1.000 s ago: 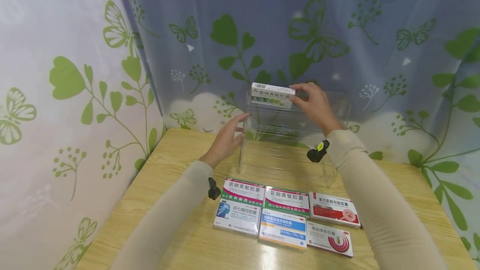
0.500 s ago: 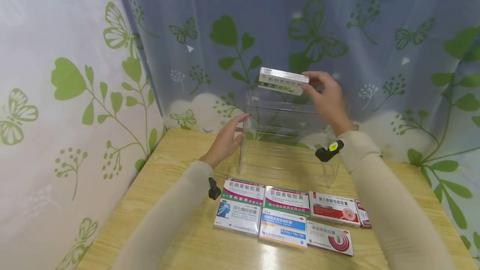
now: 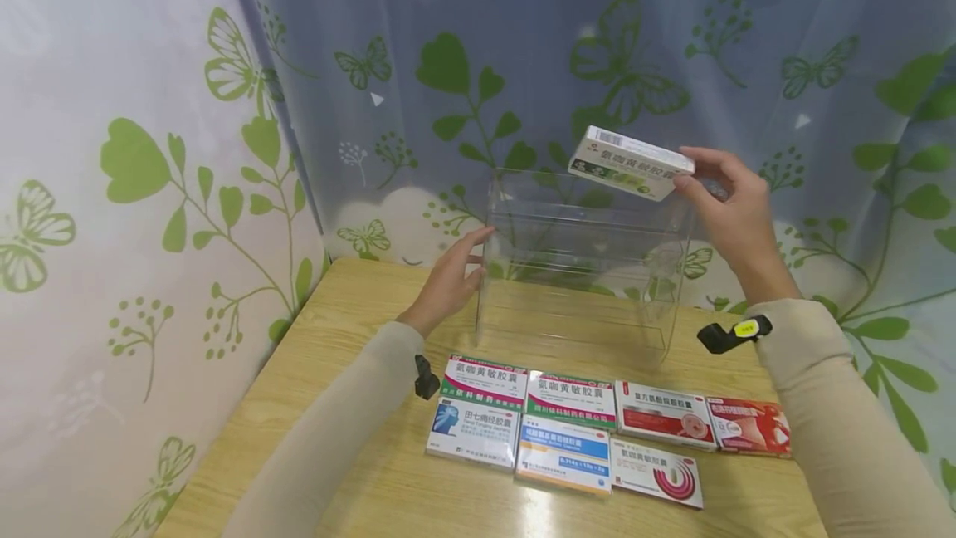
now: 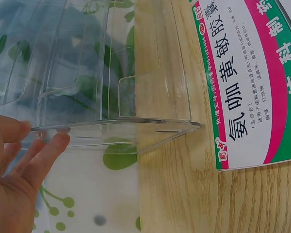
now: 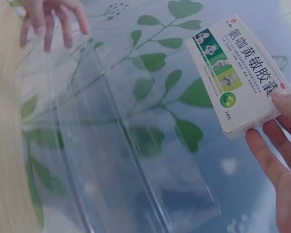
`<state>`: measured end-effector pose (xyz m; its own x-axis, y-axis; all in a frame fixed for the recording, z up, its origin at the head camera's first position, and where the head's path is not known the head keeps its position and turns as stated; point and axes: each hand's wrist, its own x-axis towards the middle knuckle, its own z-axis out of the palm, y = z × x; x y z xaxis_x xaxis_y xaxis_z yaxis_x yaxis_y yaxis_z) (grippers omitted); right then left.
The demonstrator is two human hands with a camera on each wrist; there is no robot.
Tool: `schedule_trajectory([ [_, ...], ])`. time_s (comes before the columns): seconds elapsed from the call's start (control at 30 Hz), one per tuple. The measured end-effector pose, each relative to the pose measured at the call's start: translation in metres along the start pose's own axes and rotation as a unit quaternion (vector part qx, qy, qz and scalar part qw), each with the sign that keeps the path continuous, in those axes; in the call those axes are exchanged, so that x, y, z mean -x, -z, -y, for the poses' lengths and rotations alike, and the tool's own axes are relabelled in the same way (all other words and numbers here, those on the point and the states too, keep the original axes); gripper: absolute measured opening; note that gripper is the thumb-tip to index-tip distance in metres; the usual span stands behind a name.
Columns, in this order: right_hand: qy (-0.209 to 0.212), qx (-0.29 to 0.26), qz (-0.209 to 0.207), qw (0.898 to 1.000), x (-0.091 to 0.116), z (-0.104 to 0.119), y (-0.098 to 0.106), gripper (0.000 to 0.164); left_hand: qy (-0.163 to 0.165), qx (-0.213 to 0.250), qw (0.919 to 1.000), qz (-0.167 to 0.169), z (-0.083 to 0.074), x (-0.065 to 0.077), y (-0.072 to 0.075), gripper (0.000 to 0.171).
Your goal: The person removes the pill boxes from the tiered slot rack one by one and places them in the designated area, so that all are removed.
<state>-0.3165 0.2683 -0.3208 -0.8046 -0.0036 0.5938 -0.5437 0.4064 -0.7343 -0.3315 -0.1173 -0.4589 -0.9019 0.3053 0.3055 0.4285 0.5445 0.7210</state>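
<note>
My right hand (image 3: 732,198) pinches one end of a white medicine box (image 3: 631,163) with a green picture strip, thumb on its front face and fingers behind. The box is tilted and held in the air above the right part of a clear tiered acrylic display rack (image 3: 582,305). At the rack's left side, my left hand (image 3: 448,276) holds the edge of the side panel. The left wrist view shows those fingertips (image 4: 63,138) right at the panel's edge. In the right wrist view the front of the white box (image 5: 237,77) shows fully except at the gripped end.
Several medicine boxes lie flat in two rows before the rack, among them a green-and-pink box (image 3: 484,380), a blue-and-white box (image 3: 563,453) and a red box (image 3: 749,426). They rest on a wooden table (image 3: 373,480). A patterned curtain (image 3: 523,65) hangs close behind.
My right hand has raised the white box off the rack's top tier and carried it right, tilting it. The red box has come out from behind the right arm. My left hand stays put.
</note>
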Motion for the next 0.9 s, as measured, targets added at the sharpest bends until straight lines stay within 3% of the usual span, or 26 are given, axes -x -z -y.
schedule_trajectory([
  [0.23,-0.004,0.067,0.015,0.998,0.040,-0.012,0.038,0.040,-0.004,0.002,1.0000,-0.001,0.001,0.000,-0.002,0.074],
  [0.47,-0.017,0.096,0.041,0.994,0.088,-0.029,0.070,0.040,-0.003,0.006,1.0000,0.001,0.000,0.001,-0.002,0.073],
  [0.9,-0.110,0.121,0.096,0.982,0.184,-0.052,0.114,0.040,-0.003,0.009,1.0000,0.001,0.001,0.002,-0.001,0.073],
])
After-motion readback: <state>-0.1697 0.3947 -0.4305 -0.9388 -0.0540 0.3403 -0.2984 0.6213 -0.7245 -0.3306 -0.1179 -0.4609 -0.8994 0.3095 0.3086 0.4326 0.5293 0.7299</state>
